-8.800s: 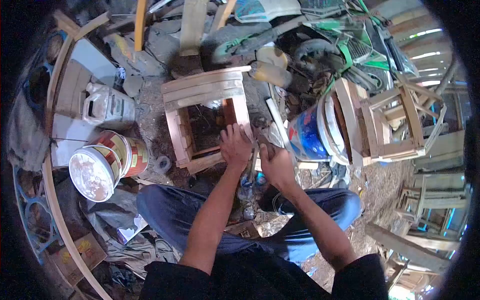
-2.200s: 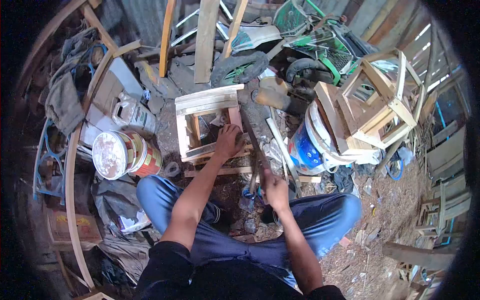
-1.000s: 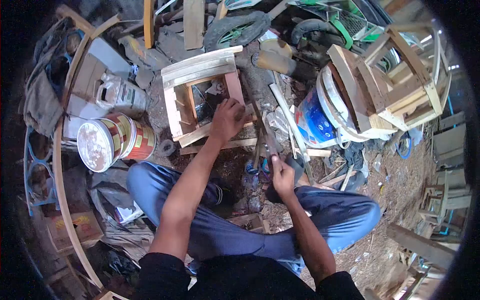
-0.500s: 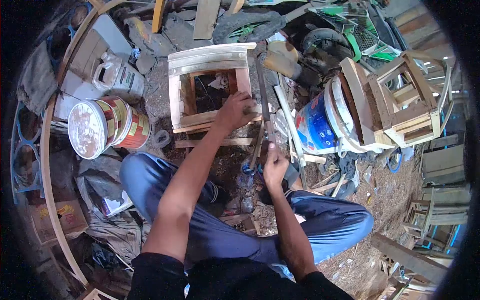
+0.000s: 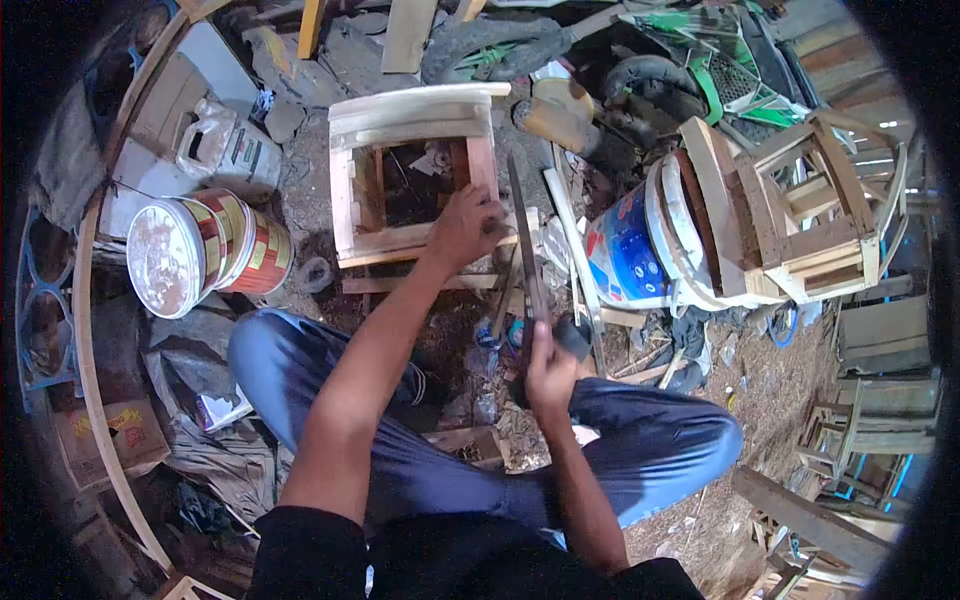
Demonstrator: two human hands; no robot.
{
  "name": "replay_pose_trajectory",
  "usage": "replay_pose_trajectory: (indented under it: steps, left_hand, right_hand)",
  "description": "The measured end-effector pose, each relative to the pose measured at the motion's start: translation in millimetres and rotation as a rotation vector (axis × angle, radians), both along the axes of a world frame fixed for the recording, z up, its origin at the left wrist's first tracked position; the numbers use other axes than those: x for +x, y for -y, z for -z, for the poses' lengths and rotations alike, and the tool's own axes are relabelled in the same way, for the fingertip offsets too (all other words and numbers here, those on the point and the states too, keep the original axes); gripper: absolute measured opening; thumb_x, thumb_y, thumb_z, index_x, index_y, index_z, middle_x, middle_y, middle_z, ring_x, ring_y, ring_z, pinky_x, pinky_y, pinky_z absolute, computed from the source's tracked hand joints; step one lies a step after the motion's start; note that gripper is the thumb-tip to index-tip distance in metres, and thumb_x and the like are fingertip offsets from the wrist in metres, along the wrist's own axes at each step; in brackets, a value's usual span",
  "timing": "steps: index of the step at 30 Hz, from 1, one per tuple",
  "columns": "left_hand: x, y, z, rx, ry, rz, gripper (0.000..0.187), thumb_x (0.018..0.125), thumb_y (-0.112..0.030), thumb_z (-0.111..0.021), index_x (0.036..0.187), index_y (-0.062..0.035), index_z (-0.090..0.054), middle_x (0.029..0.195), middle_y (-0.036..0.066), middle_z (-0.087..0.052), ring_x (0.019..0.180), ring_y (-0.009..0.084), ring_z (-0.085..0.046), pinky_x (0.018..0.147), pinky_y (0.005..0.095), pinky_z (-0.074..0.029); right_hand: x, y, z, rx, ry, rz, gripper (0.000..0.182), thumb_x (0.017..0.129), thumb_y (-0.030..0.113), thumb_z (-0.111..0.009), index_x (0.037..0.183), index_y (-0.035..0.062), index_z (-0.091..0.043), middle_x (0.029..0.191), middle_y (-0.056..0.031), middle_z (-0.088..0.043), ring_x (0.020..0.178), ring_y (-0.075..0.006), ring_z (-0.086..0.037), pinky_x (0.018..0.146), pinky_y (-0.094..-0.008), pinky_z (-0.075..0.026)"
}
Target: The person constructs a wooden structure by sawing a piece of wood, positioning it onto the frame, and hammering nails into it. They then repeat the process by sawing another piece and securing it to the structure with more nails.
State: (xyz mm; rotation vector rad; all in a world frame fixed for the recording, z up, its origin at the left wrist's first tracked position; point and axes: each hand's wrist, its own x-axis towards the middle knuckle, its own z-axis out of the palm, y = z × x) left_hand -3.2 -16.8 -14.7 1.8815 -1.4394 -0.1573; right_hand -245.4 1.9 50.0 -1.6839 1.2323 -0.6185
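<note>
A pale wooden frame (image 5: 410, 103) with a square opening stands in front of my crossed legs. My left hand (image 5: 467, 230) rests on its near right corner, fingers curled round the wood. My right hand (image 5: 550, 368) is closed round the lower end of a long, narrow, dark blade tool (image 5: 527, 225), which looks like a saw. The blade points away from me, along the frame's right side. The part of the tool inside my right fist is hidden.
Paint buckets (image 5: 165, 257) stand on the left beside a white jug (image 5: 235, 150). A blue and white bucket (image 5: 630, 250) and another wooden frame (image 5: 825, 205) are on the right. A tyre (image 5: 495, 52) lies at the back, and scraps cover the floor.
My right hand has moved down towards me, drawing the blade tool back with it. My left hand stays on the frame's corner. The whole view has shifted slightly.
</note>
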Motion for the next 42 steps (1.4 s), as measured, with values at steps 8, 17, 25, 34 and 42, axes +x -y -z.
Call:
replay_pose_trajectory:
  steps: [8,17,25,34,42]
  left_hand:
    - [1,4,-6,0.077,0.001,-0.1,0.033,0.072,-0.028,-0.075,0.099,-0.0105,-0.067,0.104,0.011,-0.057,0.11,0.0313,-0.05,0.091,0.047,-0.041]
    - [2,0,14,-0.114,0.135,-0.125,0.026,0.071,-0.027,-0.075,0.088,-0.0083,-0.067,0.095,0.011,-0.057,0.097,0.0334,-0.053,0.087,0.0427,-0.043]
    - [-6,5,-11,-0.126,-0.051,-0.304,0.032,0.072,-0.032,-0.074,0.085,-0.0078,-0.058,0.096,0.011,-0.054,0.097,0.0325,-0.051,0.082,0.0473,-0.043]
    - [-18,42,-5,0.386,0.005,-0.86,0.065,0.094,-0.045,-0.04,0.133,0.0072,-0.034,0.131,0.024,-0.045,0.123,0.0363,-0.042,0.104,0.0526,-0.028]
    - [-22,45,10,0.363,0.105,-0.851,0.065,0.096,-0.043,-0.037,0.143,0.0001,-0.027,0.142,0.022,-0.038,0.13,0.0383,-0.038,0.107,0.0568,-0.025]
  right_hand:
    - [-14,2,-41,-0.026,0.026,-0.141,0.054,0.096,0.041,-0.048,0.084,-0.0084,-0.065,0.058,-0.0188,-0.059,0.061,-0.0165,-0.06,0.061,-0.0391,-0.048]
    - [-46,26,-62,-0.099,-0.177,-0.271,0.037,0.095,0.03,-0.056,0.084,-0.005,-0.064,0.059,-0.0096,-0.056,0.054,-0.0133,-0.049,0.053,-0.0339,-0.042]
    - [-37,28,-112,-0.106,-0.164,-0.193,0.034,0.094,0.027,-0.056,0.093,-0.0057,-0.064,0.07,-0.0218,-0.061,0.067,-0.0202,-0.059,0.066,-0.0361,-0.047]
    - [-10,35,-149,-0.011,-0.351,-0.196,0.038,0.094,0.03,-0.054,0.094,-0.0074,-0.064,0.071,-0.0272,-0.061,0.066,-0.0343,-0.063,0.066,-0.042,-0.047]
    - [70,83,-183,-0.056,-0.487,-0.358,0.043,0.094,0.031,-0.052,0.086,-0.0106,-0.062,0.065,-0.026,-0.058,0.063,-0.0352,-0.059,0.064,-0.0427,-0.046]
